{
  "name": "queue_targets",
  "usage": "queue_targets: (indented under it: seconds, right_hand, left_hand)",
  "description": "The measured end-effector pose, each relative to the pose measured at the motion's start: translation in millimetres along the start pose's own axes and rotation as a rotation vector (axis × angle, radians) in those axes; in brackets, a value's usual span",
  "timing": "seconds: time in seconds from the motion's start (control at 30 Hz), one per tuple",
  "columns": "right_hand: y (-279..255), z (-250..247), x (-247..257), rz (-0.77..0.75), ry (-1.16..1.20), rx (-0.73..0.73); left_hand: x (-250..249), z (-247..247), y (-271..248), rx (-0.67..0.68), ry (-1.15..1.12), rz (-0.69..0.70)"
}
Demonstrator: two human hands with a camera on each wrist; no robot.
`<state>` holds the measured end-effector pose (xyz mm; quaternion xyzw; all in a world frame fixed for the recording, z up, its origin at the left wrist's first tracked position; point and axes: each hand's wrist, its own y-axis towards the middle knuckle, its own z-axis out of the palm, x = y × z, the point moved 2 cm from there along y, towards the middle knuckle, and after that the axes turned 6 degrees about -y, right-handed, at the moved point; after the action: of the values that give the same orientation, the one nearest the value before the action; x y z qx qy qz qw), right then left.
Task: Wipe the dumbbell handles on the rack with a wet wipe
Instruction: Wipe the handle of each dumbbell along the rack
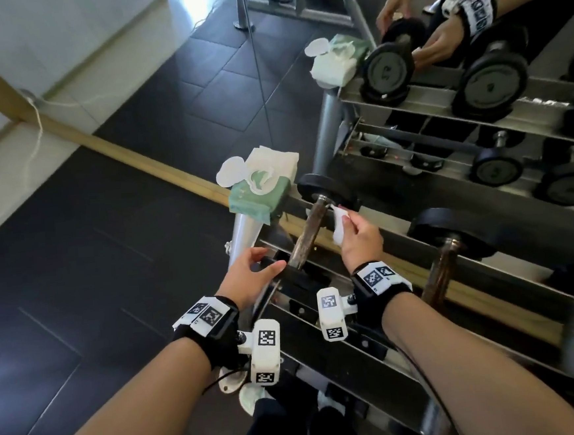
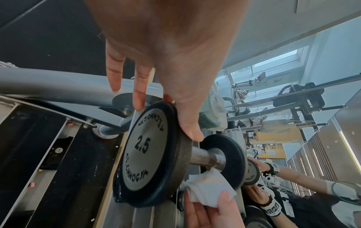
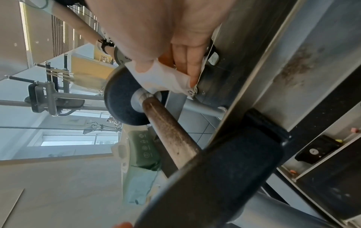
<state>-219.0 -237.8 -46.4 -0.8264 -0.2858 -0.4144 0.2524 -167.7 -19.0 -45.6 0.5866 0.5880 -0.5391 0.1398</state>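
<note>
Dumbbell (image 1: 308, 226) at frame centre on the rack (image 1: 488, 263) — right hand (image 1: 361, 237) pinches wet wipe (image 1: 340, 225) at the handle's far end, left hand (image 1: 252, 275) lies open-fingered on the near plate — remaining handles likely unwiped.

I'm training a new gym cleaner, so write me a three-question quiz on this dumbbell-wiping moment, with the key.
1. True or false: the right hand pinches the wet wipe at the far end of the dumbbell handle.
2. What number is printed on the near weight plate?
3. Where does the left hand rest? A) on the green wipes pack B) on the rim of the near plate C) on the neighbouring dumbbell

Key
1. True.
2. 2.5.
3. B: thumb and fingers lie across the plate's rim.
</note>
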Motion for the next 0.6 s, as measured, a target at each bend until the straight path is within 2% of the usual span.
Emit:
queue_targets:
  seconds: [0.1, 0.23, 0.37, 0.53, 0.6]
  right_hand:
    - [-2.5, 10.1, -0.8, -0.063, 0.046, 0.029]
    - [-1.7, 13.8, -4.2, -0.151, 0.019, 0.148]
    - [-13.5, 17.6, -4.5, -0.145, 0.032, 0.251]
    - [-43.4, 17.3, -17.9, -0.099, -0.025, 0.506]
    - [-41.4, 9.1, -17.2, -0.109, -0.036, 0.515]
  left_hand:
    - [2.5, -4.0, 5.7, 0.030, -0.033, -0.035]
    - [3.4, -8.0, 9.0, 0.066, -0.037, -0.053]
    - [0.1, -10.5, 8.6, 0.069, -0.104, -0.055]
    - [-2.1, -8.5, 5.4, 0.046, -0.145, -0.063]
    - [0.7, -8.2, 4.1, 0.039, -0.136, -0.060]
